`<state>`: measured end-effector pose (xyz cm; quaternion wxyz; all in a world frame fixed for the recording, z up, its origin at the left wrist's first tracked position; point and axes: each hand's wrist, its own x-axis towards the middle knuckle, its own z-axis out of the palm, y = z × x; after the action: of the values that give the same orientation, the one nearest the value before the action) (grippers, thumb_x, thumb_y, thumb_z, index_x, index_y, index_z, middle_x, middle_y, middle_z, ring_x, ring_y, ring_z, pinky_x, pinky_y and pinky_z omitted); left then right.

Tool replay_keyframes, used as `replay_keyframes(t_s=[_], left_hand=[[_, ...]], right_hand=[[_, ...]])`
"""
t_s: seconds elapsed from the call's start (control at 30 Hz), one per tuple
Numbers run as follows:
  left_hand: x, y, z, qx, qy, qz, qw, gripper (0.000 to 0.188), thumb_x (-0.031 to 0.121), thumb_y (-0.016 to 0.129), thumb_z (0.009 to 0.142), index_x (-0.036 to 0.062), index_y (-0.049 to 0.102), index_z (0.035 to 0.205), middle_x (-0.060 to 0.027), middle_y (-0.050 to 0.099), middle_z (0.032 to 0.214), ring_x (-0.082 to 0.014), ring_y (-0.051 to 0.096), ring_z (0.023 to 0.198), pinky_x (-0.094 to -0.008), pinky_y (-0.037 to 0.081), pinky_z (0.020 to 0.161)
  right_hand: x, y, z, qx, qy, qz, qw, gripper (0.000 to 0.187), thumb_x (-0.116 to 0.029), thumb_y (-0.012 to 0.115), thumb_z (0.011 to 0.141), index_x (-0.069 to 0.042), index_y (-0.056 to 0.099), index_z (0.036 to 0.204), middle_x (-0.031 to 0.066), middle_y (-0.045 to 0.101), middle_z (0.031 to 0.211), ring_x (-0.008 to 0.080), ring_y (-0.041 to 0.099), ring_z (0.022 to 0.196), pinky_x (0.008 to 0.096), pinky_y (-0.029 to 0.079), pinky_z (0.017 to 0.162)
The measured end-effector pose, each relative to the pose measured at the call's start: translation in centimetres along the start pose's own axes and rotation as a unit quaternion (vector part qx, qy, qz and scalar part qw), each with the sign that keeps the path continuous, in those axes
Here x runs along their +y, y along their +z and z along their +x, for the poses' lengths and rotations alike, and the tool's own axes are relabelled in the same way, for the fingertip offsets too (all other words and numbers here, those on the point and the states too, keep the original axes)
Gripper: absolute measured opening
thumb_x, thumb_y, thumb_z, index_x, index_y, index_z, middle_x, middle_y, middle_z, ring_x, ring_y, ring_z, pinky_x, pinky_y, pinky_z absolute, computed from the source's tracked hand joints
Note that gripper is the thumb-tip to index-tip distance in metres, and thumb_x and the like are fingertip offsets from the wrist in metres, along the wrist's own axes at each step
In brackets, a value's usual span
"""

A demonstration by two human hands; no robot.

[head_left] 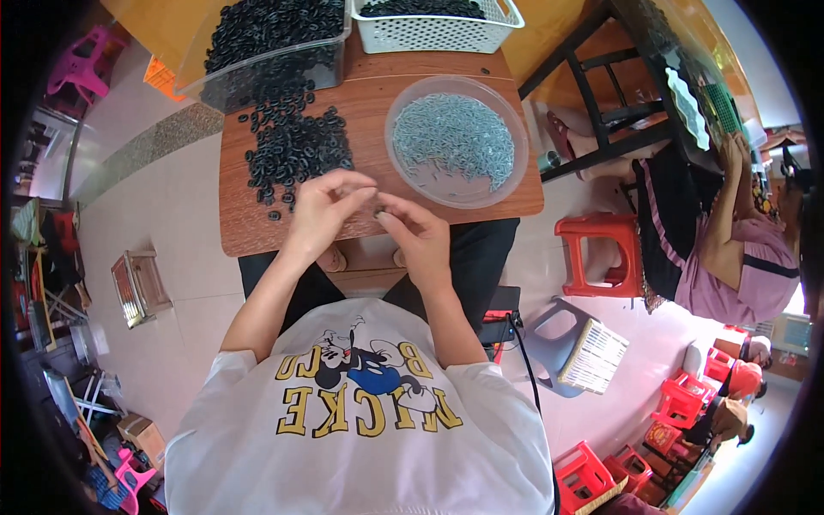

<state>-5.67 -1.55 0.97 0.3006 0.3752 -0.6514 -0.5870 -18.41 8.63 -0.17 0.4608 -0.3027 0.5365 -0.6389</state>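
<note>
Above the near edge of the wooden table, both my hands meet with their fingertips close together. My right hand [419, 243] pinches a small black plastic piece [378, 211] between thumb and forefinger. My left hand [329, 210] is closed, its thumb and fingers pressed together just beside that piece; whatever lies between them is too small to make out. Left of my hands spreads a loose pile of black oval ring pieces [296, 150]. To the right stands a round clear tub [457, 203] holding many small silvery metal pins [451, 133].
A clear bin [279, 73] heaped with black rings and a white perforated basket [429, 39] stand at the table's [369, 94] far side. Red stools [601, 253], a blue-grey chair [549, 339] and a seated person [730, 249] are to the right. A small wooden stool [142, 286] stands left.
</note>
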Motion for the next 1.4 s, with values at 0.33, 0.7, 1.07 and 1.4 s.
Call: replay_keyframes(t_s=[0.33,0.7,1.07,1.4], left_hand=[[0.4,10.3,8.0,-0.159,0.197,0.265,0.93,0.013,0.004,0.062,0.078,-0.0024,0.064,0.089,-0.0155,0.062,0.088,-0.0334,0.061,0.082,-0.0379,0.048,0.07],[-0.4,12.5,9.5,-0.196,0.25,0.375,0.871,0.008,0.004,0.061,0.077,-0.0008,0.064,0.083,-0.0126,0.057,0.084,-0.0314,0.059,0.082,-0.0389,0.047,0.067],[-0.6,12.4,9.9,-0.209,0.329,0.401,0.829,0.009,0.002,0.057,0.071,-0.0034,0.059,0.078,-0.0166,0.054,0.084,-0.0337,0.056,0.087,-0.0397,0.046,0.072],[-0.1,11.9,9.5,-0.204,0.275,0.337,0.877,0.009,0.002,0.058,0.08,-0.0035,0.057,0.087,-0.0163,0.055,0.088,-0.0338,0.056,0.085,-0.0379,0.046,0.073]], right_hand=[[1.7,-6.9,-4.1,0.078,0.043,0.053,0.995,0.019,0.003,0.063,0.081,0.001,0.066,0.099,0.0028,0.065,0.088,0.0066,0.058,0.077,0.0185,0.045,0.071],[1.5,-8.9,-4.1,0.079,0.039,0.076,0.993,0.02,0.003,0.063,0.081,0.0,0.067,0.1,0.0016,0.065,0.087,0.0059,0.057,0.077,0.0175,0.044,0.072],[1.9,-9.2,-4.0,0.068,0.002,0.086,0.994,0.02,0.001,0.063,0.083,0.001,0.065,0.102,0.003,0.064,0.089,0.0074,0.058,0.08,0.0182,0.045,0.072],[1.8,-9.8,-4.2,0.083,-0.005,0.085,0.993,0.019,0.002,0.062,0.083,0.002,0.065,0.101,0.005,0.065,0.092,0.0109,0.061,0.084,0.021,0.047,0.078]])
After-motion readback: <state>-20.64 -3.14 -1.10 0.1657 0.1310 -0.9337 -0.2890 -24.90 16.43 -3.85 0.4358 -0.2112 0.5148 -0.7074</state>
